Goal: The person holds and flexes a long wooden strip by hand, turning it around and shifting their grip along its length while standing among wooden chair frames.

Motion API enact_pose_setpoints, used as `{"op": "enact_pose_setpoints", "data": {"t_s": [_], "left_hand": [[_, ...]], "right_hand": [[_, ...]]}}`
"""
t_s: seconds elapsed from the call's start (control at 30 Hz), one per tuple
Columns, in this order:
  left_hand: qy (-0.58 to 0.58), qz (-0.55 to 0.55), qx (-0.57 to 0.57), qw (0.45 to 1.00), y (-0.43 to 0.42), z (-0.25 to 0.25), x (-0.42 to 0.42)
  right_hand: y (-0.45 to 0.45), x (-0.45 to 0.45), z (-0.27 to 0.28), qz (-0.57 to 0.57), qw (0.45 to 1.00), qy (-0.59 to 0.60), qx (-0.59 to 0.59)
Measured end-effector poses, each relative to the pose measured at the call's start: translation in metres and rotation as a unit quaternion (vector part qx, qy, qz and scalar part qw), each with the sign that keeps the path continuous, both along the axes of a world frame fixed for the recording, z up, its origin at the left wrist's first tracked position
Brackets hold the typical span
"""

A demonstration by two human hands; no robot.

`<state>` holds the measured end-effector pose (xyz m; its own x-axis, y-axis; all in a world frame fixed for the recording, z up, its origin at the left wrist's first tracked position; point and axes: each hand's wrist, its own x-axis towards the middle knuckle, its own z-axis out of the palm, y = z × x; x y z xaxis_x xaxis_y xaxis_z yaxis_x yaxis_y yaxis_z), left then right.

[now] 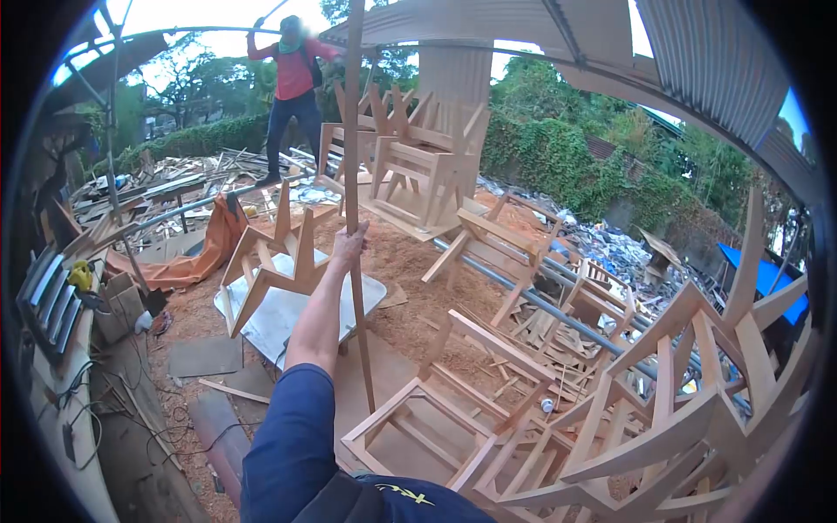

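Brown wood makes up the long pole point(352, 157) that the person's left hand point(350, 244) grips at arm's length, fingers wrapped around it; the right hand is out of view, so its state cannot be told. The pole stands nearly upright in front of the person, running past the top of the view, its lower end down near a bare chair frame point(501, 347); whether it touches the ground cannot be made out. To the right, many more wooden frames point(663, 375) crowd together, legs jutting at all angles and leaving little room on that side. Left of the pole, an upturned frame point(305, 253) rests on a white panel point(288, 324), partly behind the forearm. Beyond it, an orange tarp point(187, 253) droops over a rail beside a spread of scrap timber point(166, 187). Stacked chair frames point(418, 166) stand further back, just right of the pole, and a co-worker in a red top point(295, 77) stands left of them with one arm raised. Blue-grey pipes point(575, 320) run along the right, past a heap of litter point(610, 248). Along the left edge, a slatted panel point(48, 301) leans by a bench point(77, 392), with loose cables trailing nearby.
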<state>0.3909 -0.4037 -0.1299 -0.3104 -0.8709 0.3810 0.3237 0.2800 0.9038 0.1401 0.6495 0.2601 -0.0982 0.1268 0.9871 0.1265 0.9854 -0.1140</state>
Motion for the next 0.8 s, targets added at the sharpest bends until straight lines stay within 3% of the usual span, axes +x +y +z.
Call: {"op": "enact_pose_setpoints", "data": {"t_s": [0.03,0.13,0.17,0.27,0.47,0.57,0.67,0.7,0.77,0.8], "left_hand": [[0.008,0.006,0.003,1.0,0.001,-0.003,0.007],[0.017,0.04,0.004,0.999,0.002,-0.009,0.028],[0.018,0.049,0.004,0.999,0.003,-0.01,0.033],[-0.011,0.079,0.017,0.997,0.002,-0.011,0.049],[0.024,0.071,0.013,0.997,-0.011,-0.021,0.057],[0.022,0.093,0.01,0.995,-0.004,-0.017,0.053],[0.01,0.101,0.003,0.995,-0.004,-0.016,0.043],[0.011,0.1,-0.001,0.995,-0.005,-0.019,0.039],[0.015,0.101,-0.011,0.995,-0.01,-0.022,0.029],[0.015,0.097,-0.01,0.995,-0.005,-0.02,0.024]], "right_hand": [[0.006,-0.016,0.001,0.025,0.996,0.075,0.047],[0.016,-0.025,0.012,0.022,0.998,0.013,0.052],[0.013,-0.026,0.012,0.041,0.999,0.024,0.001],[0.017,-0.012,0.018,-0.004,0.998,-0.018,0.059],[0.026,-0.014,0.034,0.005,0.998,0.001,0.062],[0.026,-0.005,0.031,-0.027,0.992,0.012,0.12],[0.035,0.0,0.038,0.227,0.967,-0.107,0.04],[0.042,-0.008,0.039,0.358,0.931,-0.069,0.0],[0.067,-0.036,0.038,0.595,0.799,0.011,-0.081],[0.083,-0.048,0.039,0.536,0.842,-0.007,-0.056]]}}
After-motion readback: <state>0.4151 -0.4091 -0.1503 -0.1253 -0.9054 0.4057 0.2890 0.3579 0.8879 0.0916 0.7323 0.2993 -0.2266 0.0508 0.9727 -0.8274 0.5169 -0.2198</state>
